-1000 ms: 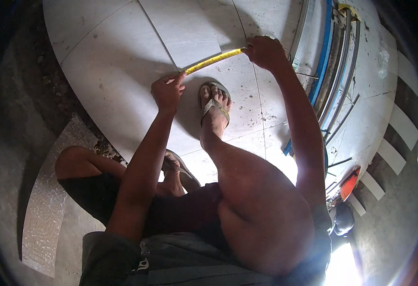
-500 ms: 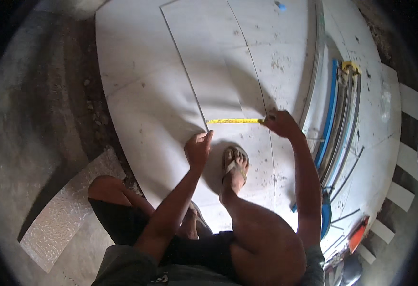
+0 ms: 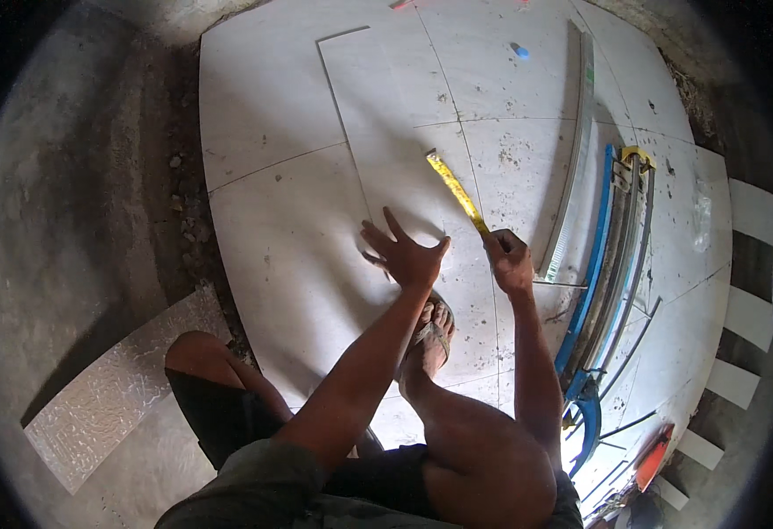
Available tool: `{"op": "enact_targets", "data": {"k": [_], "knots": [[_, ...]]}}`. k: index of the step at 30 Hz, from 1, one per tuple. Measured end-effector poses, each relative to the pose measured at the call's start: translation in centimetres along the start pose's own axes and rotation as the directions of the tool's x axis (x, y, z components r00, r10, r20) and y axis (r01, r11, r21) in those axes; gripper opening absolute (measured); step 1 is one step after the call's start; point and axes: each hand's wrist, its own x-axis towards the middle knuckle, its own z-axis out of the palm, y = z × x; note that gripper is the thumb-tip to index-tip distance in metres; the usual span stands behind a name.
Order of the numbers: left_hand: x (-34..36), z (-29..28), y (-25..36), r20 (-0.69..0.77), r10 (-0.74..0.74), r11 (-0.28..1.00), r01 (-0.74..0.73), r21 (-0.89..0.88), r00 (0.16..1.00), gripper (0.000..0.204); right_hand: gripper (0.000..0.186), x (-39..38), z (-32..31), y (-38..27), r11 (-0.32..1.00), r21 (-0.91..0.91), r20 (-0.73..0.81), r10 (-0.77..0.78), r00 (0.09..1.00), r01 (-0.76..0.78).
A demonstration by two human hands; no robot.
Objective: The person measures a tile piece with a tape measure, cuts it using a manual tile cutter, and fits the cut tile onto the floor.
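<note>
My right hand (image 3: 510,262) is closed around a tape measure, whose body is mostly hidden in the fingers. Its yellow blade (image 3: 457,189) sticks out up and to the left, the metal-hooked end free above the tiles. My left hand (image 3: 408,256) is open with its fingers spread, holding nothing, over the lower part of a loose pale tile (image 3: 377,97). That long tile lies flat on the tiled floor (image 3: 272,212), a dark line along its left edge. Just below my left hand is my sandalled foot (image 3: 433,333).
On the right lie a long metal straightedge (image 3: 571,150) and a blue-railed tile cutter (image 3: 602,256). A small blue object (image 3: 519,51) sits far off. Pale tile strips (image 3: 748,317) line the right side. At lower left a textured tile (image 3: 130,388) lies on bare concrete.
The tape's end has come away from the tile's left edge, and the blade now slants upward. My left hand has moved right and spread its fingers; my right hand has come slightly down.
</note>
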Motion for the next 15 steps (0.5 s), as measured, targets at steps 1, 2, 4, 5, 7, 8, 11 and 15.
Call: {"op": "enact_targets", "data": {"k": [1,2,4,5,7,8,11,15], "knots": [[-0.1,-0.1,0.2,0.009,0.002,1.0,-0.002,-0.005,1.0,0.143,0.03,-0.4,-0.4,-0.4,0.999,-0.024,-0.013,-0.029,0.999,0.029],[0.0,-0.3,0.2,0.04,-0.016,1.0,0.015,0.016,0.999,0.144,0.03,-0.7,-0.4,-0.7,0.997,-0.044,-0.023,-0.059,0.998,0.058],[0.5,-1.3,-0.5,0.065,-0.034,0.999,0.032,0.043,0.997,0.145,0.03,-1.1,0.3,-1.2,0.993,-0.092,-0.033,-0.07,0.997,0.066],[0.5,-1.7,-0.8,0.088,-0.034,0.998,0.029,0.05,0.996,0.145,0.03,-1.1,0.2,-1.2,0.986,-0.15,-0.048,-0.085,0.995,0.077],[0.3,-2.8,-1.3,0.167,-0.056,0.998,0.054,0.02,0.984,0.144,0.029,-0.9,-0.5,-1.2,0.982,-0.172,-0.059,-0.092,0.994,0.08],[0.8,-3.4,-2.3,0.185,-0.058,0.998,0.051,0.043,0.981,0.143,0.029,-0.8,-0.1,-1.4,0.981,-0.171,-0.053,-0.103,0.993,0.093],[1.5,-5.0,-5.9,0.155,-0.02,0.996,0.006,0.089,0.988,0.141,0.026,0.0,0.7,-2.5,0.988,-0.15,-0.006,-0.046,0.999,0.045],[0.8,-7.1,-12.6,0.083,0.233,0.972,-0.235,0.022,0.969,0.138,0.021,3.0,2.0,-2.5,0.963,-0.216,0.003,-0.166,0.986,0.163]]}}
